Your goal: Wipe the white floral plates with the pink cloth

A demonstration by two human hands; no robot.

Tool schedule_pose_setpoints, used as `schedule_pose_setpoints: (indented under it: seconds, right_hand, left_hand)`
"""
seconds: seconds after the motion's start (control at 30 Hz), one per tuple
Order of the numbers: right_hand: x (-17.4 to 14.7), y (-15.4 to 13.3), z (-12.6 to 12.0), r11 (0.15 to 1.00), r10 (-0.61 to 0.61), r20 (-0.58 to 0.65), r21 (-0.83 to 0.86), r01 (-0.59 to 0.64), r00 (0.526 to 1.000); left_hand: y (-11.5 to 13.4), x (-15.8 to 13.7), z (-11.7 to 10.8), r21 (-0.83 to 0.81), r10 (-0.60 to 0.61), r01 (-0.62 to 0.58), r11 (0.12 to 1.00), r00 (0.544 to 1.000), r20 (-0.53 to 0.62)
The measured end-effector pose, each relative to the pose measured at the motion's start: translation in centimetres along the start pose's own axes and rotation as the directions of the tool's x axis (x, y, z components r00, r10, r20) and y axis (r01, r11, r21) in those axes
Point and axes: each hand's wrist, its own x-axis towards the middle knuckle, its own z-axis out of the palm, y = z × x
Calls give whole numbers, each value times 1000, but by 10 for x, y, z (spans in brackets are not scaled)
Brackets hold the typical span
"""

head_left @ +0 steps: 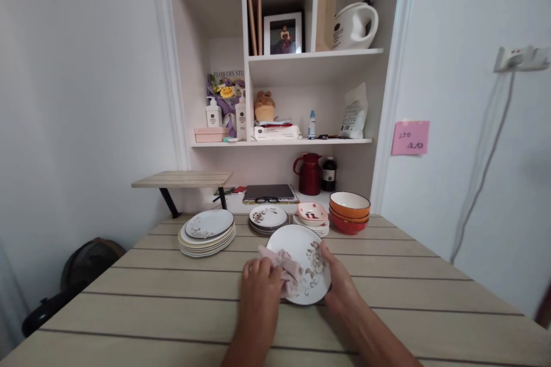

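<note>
A white plate (297, 241) with a dark rim and brown flower print is tilted up above the table, facing me. My right hand (340, 281) grips its right edge, with the thumb on the front and the fingers hidden behind. Bunched in my left hand (262, 282) is a pale pink cloth (286, 268), pressed against the plate's left side. The left fingers are curled over the cloth. Just behind the plate are a stack of small flowered plates (267, 216) and a stack of small dishes with a red-and-white patterned bowl (312, 212) on top.
Larger plates (208, 235) are stacked at the left of the slatted table (172, 309). Orange and red bowls (349, 212) stand nested at the back right. Behind them are a red thermos jug (310, 174), a dark bottle (329, 174) and a closed laptop (269, 192). A small raised shelf (183, 179) stands back left.
</note>
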Motion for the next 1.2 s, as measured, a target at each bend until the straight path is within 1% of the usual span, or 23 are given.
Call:
schedule_pose_setpoints:
  seconds: [0.1, 0.2, 0.27, 0.33, 0.47, 0.53, 0.6, 0.67, 0.77, 0.9, 0.97, 1.0, 1.03, 1.1, 1.2]
  right_hand:
    - [0, 1, -1, 1000, 30, 29, -5, -30, 999]
    - [-5, 16, 5, 996, 84, 93, -36, -81, 992]
    - [-9, 27, 11, 993, 105, 117, -65, -98, 988]
    - [-13, 35, 16, 993, 106, 139, -67, -98, 985]
    - [-17, 38, 21, 989, 141, 186, -61, -132, 972]
    - [-15, 33, 19, 990, 134, 174, -58, -126, 976]
    - [-12, 27, 15, 995, 97, 123, -37, -93, 988]
    - [-9, 20, 12, 998, 69, 66, -8, -68, 995]
    - [-5, 14, 8, 999, 43, 32, 24, -44, 999]
    - [-5, 18, 7, 998, 54, 66, 24, -56, 996]
    - [-6, 23, 9, 997, 79, 86, 9, -80, 993]
    - [-7, 27, 10, 996, 90, 91, -5, -90, 992]
    - [-7, 30, 11, 995, 100, 92, -18, -98, 991]
    - [-9, 36, 13, 994, 104, 91, -31, -101, 990]
    - [-11, 39, 15, 994, 109, 118, -27, -107, 987]
  left_hand:
    - [5, -3, 5, -47, 76, -76, 996, 997, 5]
    - [6, -2, 6, -77, 116, -118, 990, 993, -24]
    - [4, 0, 3, -89, 117, -121, 989, 992, -52]
    - [0, 3, -2, -86, 74, -80, 993, 994, -77]
    - [-10, 6, -8, -22, -89, 87, 996, 988, -123]
    - [-13, 6, -8, 11, -148, 151, 989, 982, -120]
    - [-13, 5, -7, 26, -158, 160, 987, 984, -87]
    - [-10, 3, -4, 13, -112, 113, 994, 993, -47]
    - [-2, 0, 1, -30, 9, -9, 999, 1000, -26]
    - [8, -3, 7, -52, 168, -171, 984, 985, -44]
    - [9, -2, 7, -71, 211, -215, 974, 976, -58]
    - [9, -2, 6, -82, 212, -217, 973, 975, -65]
    - [8, -1, 5, -92, 196, -202, 975, 978, -71]
    - [5, 3, 0, -96, 124, -132, 987, 989, -79]
    - [-4, 7, -8, -31, -49, 45, 998, 993, -112]
